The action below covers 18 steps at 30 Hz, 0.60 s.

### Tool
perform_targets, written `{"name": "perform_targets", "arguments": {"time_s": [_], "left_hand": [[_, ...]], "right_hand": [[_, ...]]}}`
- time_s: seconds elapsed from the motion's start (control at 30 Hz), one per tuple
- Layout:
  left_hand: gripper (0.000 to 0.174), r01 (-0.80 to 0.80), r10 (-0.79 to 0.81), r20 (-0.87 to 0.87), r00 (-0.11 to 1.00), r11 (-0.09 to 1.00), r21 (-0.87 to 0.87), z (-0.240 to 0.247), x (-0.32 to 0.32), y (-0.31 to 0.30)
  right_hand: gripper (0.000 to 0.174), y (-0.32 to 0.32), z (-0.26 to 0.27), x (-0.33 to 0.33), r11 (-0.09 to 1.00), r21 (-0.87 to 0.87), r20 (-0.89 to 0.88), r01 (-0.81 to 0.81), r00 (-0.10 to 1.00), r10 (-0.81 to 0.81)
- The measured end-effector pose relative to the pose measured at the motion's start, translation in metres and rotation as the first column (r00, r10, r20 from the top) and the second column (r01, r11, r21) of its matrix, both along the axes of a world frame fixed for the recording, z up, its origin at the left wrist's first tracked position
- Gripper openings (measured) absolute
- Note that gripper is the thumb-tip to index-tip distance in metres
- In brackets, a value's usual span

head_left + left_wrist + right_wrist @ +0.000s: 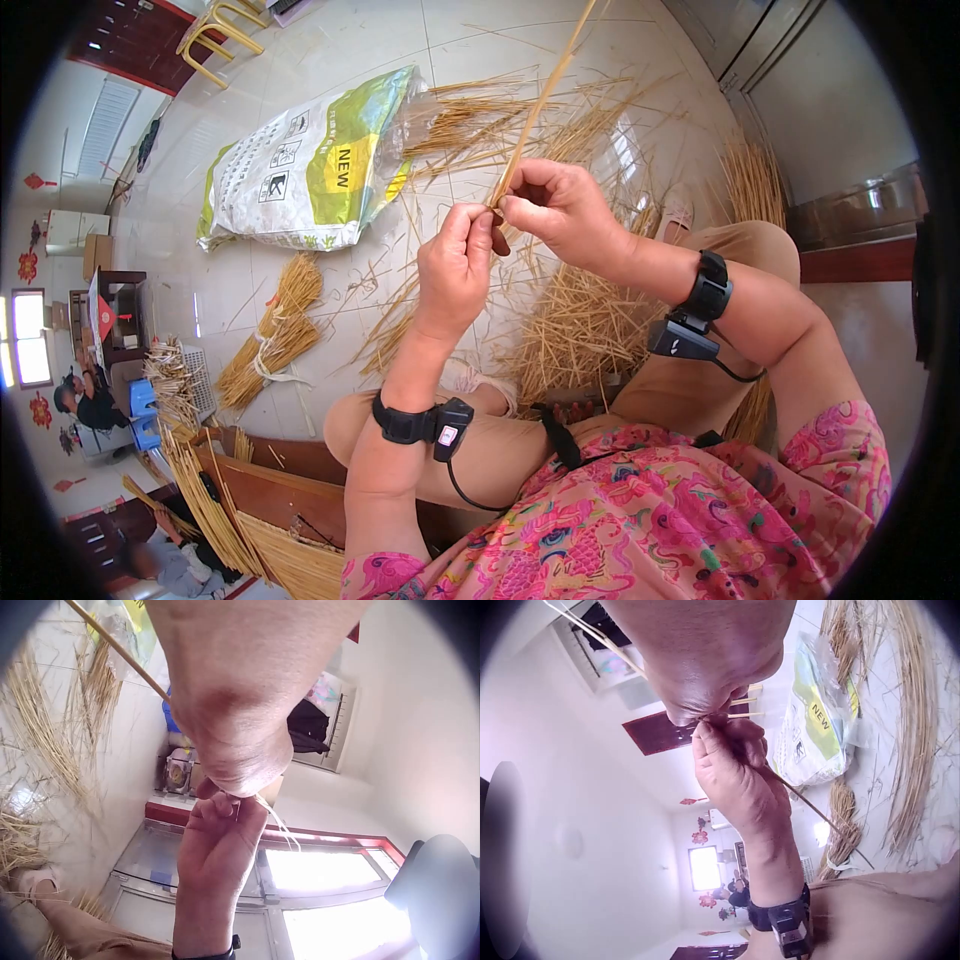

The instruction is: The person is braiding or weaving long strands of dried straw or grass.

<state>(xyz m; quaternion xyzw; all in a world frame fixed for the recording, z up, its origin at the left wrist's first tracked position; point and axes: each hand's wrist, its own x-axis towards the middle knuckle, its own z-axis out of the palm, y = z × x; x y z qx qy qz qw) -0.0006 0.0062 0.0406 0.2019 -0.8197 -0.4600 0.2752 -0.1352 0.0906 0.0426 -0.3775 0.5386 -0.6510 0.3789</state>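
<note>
A long pale straw stalk (545,95) rises up and to the right from between my two hands, held above my knees. My left hand (478,222) pinches its lower end with thumb and fingertips. My right hand (510,205) pinches the same stalk just beside it, fingers curled, so the fingertips of the two hands touch. In the left wrist view the left hand (232,712) fills the top, the right hand (217,847) meets it from below, and the stalk (120,651) runs off to the upper left. In the right wrist view the right hand (705,667) and left hand (735,772) meet on the stalk (592,634).
Loose straw (580,320) is heaped on the tiled floor before my knees. A white and green sack (300,170) lies to the left with straw spilling from it. A tied straw bundle (275,340) lies nearer left. Woven straw work (290,560) sits at lower left; another person (85,400) sits far left.
</note>
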Motion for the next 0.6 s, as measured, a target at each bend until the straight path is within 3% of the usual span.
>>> {"name": "perform_targets", "arguments": {"time_s": [0.07,0.6], "left_hand": [[0.006,-0.016,0.016,-0.025,1.0,1.0,0.0,-0.001,-0.001,0.001],[0.008,-0.08,0.079,-0.022,0.997,0.993,-0.087,-0.008,-0.001,0.0]], "right_hand": [[0.003,0.0,0.007,0.003,0.999,-0.035,0.115,-0.026,0.993,0.03],[0.011,-0.001,-0.002,0.002,0.997,0.072,-0.018,0.022,1.0,-0.021]]}}
